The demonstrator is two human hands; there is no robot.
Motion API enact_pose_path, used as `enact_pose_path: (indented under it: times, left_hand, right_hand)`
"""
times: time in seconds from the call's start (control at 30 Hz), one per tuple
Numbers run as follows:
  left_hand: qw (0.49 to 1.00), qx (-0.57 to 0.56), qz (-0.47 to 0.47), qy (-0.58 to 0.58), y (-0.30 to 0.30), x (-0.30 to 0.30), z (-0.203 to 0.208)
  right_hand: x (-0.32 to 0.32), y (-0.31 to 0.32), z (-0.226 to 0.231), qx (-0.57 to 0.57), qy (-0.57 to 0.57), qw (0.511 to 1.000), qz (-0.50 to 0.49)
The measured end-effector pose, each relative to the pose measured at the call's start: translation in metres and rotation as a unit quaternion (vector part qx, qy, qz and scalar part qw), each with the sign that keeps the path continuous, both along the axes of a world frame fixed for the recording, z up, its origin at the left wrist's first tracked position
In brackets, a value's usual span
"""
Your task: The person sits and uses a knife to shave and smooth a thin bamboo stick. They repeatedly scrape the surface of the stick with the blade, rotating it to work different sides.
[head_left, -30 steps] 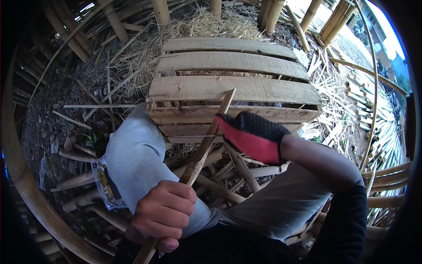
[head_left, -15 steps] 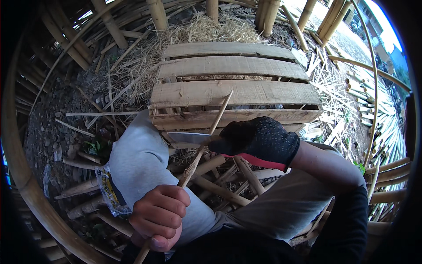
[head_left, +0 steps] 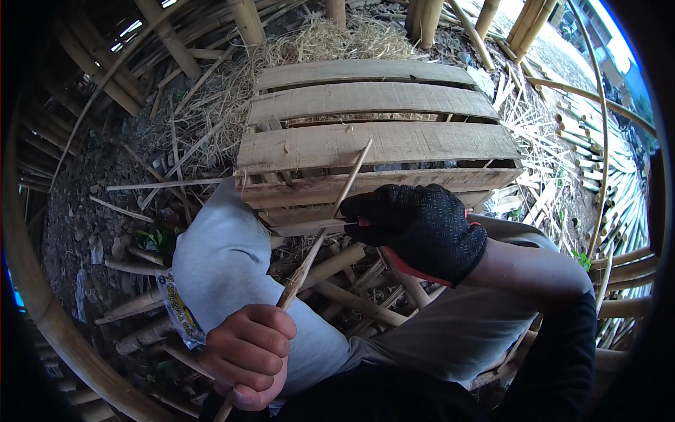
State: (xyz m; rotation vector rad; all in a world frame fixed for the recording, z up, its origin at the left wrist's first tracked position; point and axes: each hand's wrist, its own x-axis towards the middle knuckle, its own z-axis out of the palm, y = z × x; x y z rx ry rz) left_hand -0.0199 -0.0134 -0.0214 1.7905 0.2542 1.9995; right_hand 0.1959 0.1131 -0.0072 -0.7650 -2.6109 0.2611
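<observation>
Head view: we see our bare left hand (head_left: 247, 354) clenched around the near end of a thin bamboo stick (head_left: 320, 235), which slants up toward the wooden pallet (head_left: 380, 144). Our gloved right hand (head_left: 420, 228) is closed on a knife (head_left: 309, 227) pressed against the stick's middle.

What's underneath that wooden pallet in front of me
Through the gaps in the wooden pallet, only dark shadow and a few straw bits show. Dry straw lies behind it. The ground beneath is covered by the slats.
</observation>
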Motion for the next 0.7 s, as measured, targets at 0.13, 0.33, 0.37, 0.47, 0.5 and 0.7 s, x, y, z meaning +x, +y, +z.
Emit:
enact_pose_path:
  times: [0.13, 0.33, 0.37, 0.47, 0.5, 0.7]
  left_hand:
    - [1.000, -0.014, 0.021, 0.001, -0.004, 0.000, 0.003]
    - [0.999, -0.034, 0.031, -0.026, -0.003, 0.011, 0.007]
    - [0.998, -0.035, 0.036, -0.026, -0.005, 0.012, 0.006]
    - [0.997, -0.037, 0.056, -0.028, -0.007, 0.012, 0.006]
    - [0.997, -0.037, 0.063, -0.031, -0.008, 0.012, 0.006]
    - [0.998, -0.025, 0.026, -0.043, -0.007, 0.013, 0.006]
  right_hand:
    - [-0.009, -0.008, 0.008, -0.109, 0.056, 0.992, 0.001]
    - [-0.008, -0.020, 0.011, 0.025, 0.048, 0.998, 0.015]
    - [-0.008, -0.016, 0.009, -0.009, 0.020, 1.000, 0.015]
    - [-0.008, -0.003, 0.004, -0.039, -0.027, 0.999, 0.026]
    - [-0.010, -0.003, -0.001, -0.003, -0.015, 0.999, 0.038]
    - [-0.004, 0.003, 0.000, 0.133, -0.033, 0.987, 0.080]
